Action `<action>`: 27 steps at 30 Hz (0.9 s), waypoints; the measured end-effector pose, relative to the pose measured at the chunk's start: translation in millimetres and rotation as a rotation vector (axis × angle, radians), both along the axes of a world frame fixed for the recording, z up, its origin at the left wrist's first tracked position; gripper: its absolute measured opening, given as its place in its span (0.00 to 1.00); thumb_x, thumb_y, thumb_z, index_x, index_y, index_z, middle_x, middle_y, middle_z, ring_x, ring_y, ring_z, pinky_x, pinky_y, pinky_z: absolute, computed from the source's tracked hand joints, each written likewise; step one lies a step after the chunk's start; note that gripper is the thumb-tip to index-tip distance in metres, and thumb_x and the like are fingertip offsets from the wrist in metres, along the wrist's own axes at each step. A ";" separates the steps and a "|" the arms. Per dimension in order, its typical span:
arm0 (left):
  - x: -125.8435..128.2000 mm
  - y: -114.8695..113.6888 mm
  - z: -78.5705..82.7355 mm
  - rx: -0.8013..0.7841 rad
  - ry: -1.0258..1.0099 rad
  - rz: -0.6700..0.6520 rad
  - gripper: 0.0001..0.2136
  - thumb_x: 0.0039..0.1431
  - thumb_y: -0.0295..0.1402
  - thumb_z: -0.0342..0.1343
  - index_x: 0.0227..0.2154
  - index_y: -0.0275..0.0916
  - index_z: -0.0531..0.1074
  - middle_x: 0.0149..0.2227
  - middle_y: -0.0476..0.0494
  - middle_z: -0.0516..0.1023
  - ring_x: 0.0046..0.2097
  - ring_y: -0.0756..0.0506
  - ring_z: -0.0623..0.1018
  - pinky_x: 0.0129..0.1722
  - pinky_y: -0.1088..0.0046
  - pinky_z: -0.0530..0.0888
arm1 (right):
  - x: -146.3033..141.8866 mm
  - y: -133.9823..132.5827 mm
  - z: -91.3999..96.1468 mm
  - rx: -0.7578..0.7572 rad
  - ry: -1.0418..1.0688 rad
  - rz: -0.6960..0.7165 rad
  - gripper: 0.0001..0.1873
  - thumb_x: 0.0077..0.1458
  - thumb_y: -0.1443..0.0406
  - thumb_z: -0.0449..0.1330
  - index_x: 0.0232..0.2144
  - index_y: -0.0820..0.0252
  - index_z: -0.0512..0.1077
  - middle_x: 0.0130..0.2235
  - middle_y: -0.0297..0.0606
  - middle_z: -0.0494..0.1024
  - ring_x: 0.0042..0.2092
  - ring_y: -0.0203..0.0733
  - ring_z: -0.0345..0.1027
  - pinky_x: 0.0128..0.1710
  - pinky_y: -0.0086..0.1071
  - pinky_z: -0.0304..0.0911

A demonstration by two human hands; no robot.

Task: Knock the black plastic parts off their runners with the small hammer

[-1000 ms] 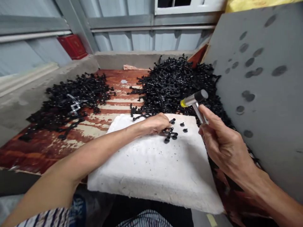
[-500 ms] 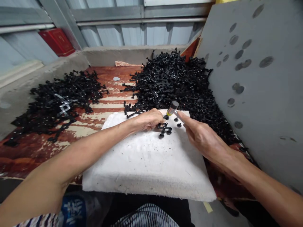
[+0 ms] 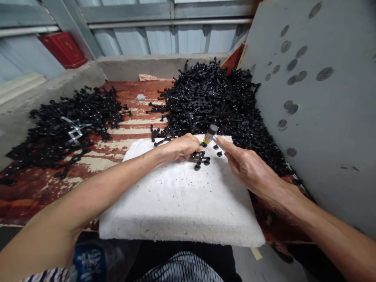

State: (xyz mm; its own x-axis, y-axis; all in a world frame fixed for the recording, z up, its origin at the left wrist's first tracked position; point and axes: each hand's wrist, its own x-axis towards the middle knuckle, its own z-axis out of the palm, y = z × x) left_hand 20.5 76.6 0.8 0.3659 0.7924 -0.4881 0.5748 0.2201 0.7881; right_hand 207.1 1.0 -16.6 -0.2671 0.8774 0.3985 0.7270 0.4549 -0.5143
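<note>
My right hand (image 3: 246, 160) is wrapped round the handle of a small hammer (image 3: 210, 134) with a dark face and a yellow band. The hammer head rests at or just over a black part beside my left fingers; I cannot tell whether it touches. My left hand (image 3: 185, 147) pinches a black linkage piece (image 3: 201, 158), whose jointed arms with round feet stick out toward me over the white cloth pad (image 3: 182, 207). Two small black round pieces (image 3: 219, 154) lie on the pad near the hammer. My left fingertips hide part of the linkage.
A big heap of black linkage parts (image 3: 205, 98) stands behind the pad. A smaller heap (image 3: 79, 113) lies to the left, with a silvery linkage (image 3: 75, 133) on top. A grey spotted panel (image 3: 317, 117) rises at the right. The worn red-brown tabletop (image 3: 123, 137) shows between the heaps.
The whole view has shifted slightly, so things appear a little further left. Both hands keep their holds, and the hammer head stays close to the left fingers.
</note>
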 end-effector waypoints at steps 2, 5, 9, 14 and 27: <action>-2.5 -0.9 2.6 -0.003 -0.014 -0.073 0.14 0.58 0.28 0.53 0.18 0.39 0.60 0.12 0.56 0.56 0.14 0.56 0.53 0.16 0.75 0.47 | -0.9 1.1 6.4 -0.091 0.129 -0.046 0.25 0.56 0.69 0.51 0.55 0.57 0.70 0.36 0.39 0.79 0.34 0.43 0.73 0.35 0.37 0.69; -3.3 -6.5 7.7 0.108 -0.042 -0.304 0.13 0.57 0.28 0.53 0.17 0.37 0.63 0.15 0.54 0.58 0.17 0.55 0.56 0.18 0.75 0.51 | -2.8 1.0 14.9 -0.342 0.445 -0.143 0.16 0.54 0.65 0.58 0.46 0.60 0.73 0.29 0.34 0.74 0.27 0.37 0.67 0.25 0.30 0.64; -1.4 -20.4 12.5 0.277 -0.020 -0.557 0.11 0.55 0.29 0.54 0.18 0.36 0.67 0.17 0.53 0.63 0.21 0.54 0.60 0.21 0.75 0.54 | -7.5 -9.1 13.2 -0.628 0.592 -0.095 0.10 0.48 0.59 0.63 0.28 0.58 0.69 0.17 0.25 0.62 0.16 0.31 0.52 0.11 0.26 0.49; -14.0 -38.9 11.9 0.485 0.035 -0.228 0.13 0.57 0.42 0.54 0.29 0.36 0.71 0.24 0.50 0.70 0.26 0.51 0.66 0.24 0.76 0.59 | -9.4 -31.5 1.8 -0.651 0.794 -0.176 0.14 0.49 0.54 0.61 0.27 0.55 0.63 0.16 0.21 0.58 0.16 0.29 0.48 0.10 0.24 0.49; 17.0 -45.3 2.7 0.064 -0.099 -0.120 0.10 0.62 0.29 0.48 0.24 0.36 0.66 0.21 0.51 0.72 0.18 0.55 0.67 0.18 0.80 0.62 | -18.1 -59.0 -12.5 -0.643 1.001 -0.219 0.18 0.51 0.50 0.64 0.30 0.57 0.66 0.17 0.23 0.65 0.14 0.27 0.51 0.10 0.21 0.48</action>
